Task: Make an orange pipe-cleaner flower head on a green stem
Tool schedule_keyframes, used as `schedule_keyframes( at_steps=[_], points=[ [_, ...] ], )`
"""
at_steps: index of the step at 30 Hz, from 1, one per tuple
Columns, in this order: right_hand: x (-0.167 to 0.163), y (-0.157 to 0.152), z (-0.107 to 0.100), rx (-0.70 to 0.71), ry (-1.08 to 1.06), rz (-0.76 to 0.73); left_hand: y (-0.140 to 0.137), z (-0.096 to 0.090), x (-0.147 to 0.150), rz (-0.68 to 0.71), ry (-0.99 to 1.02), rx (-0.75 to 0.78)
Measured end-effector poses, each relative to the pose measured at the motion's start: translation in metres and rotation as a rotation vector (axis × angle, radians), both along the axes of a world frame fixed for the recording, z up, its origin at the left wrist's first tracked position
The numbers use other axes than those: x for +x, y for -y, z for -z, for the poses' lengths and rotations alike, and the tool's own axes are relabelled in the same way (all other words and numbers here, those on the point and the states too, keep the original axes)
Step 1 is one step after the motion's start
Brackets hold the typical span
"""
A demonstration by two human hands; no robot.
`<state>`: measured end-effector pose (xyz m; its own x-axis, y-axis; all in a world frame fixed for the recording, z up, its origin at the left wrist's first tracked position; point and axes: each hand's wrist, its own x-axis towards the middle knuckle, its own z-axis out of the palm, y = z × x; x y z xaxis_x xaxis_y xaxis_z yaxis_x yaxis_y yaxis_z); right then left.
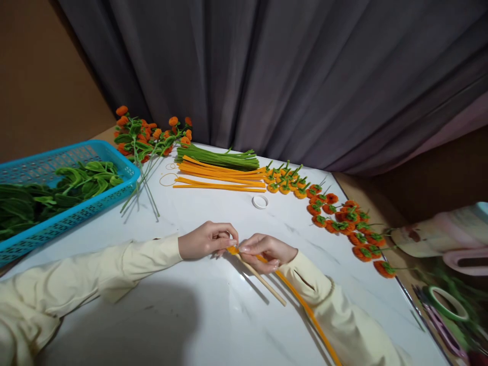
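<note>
My left hand [206, 240] pinches the upper end of a thin wooden stick [265, 284], where a small orange coil [233, 250] is wound. The stick slants down to the right over the table. Close beside it, my right hand [270, 250] has thumb and fingers closed on an orange pipe cleaner [305, 305]. That strip runs from the coil through the right hand, then along the right sleeve to the bottom edge. The fingertips of both hands nearly meet at the coil and partly cover it.
Behind the hands lie orange pipe cleaners [221, 184], green pipe cleaners [217, 157] and a white ring [260, 202]. Orange flower heads [343, 216] line the right. A blue basket [76, 211] holds leaves at left, near finished flowers [147, 134]. Green tape [448, 303] and a tumbler [438, 234] stand right.
</note>
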<state>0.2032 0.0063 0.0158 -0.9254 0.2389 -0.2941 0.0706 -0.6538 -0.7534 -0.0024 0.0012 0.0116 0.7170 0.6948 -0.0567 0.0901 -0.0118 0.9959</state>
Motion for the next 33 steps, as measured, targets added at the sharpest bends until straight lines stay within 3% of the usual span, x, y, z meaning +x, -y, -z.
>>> schedule_keyframes(
  at_steps=[10,18,28,33],
  points=[
    [-0.002,0.002,0.003,0.016,-0.016,0.001,-0.002,0.000,-0.002,0.070,0.072,-0.181],
    [-0.008,0.008,0.001,0.098,0.053,0.152,-0.004,0.002,0.000,-0.022,0.212,-0.364],
    [-0.012,0.006,0.016,0.001,-0.033,0.133,-0.006,0.002,0.002,-0.115,0.163,-0.295],
    [-0.016,0.009,0.011,0.018,-0.007,0.188,-0.002,0.003,0.000,-0.183,0.135,-0.230]
  ],
)
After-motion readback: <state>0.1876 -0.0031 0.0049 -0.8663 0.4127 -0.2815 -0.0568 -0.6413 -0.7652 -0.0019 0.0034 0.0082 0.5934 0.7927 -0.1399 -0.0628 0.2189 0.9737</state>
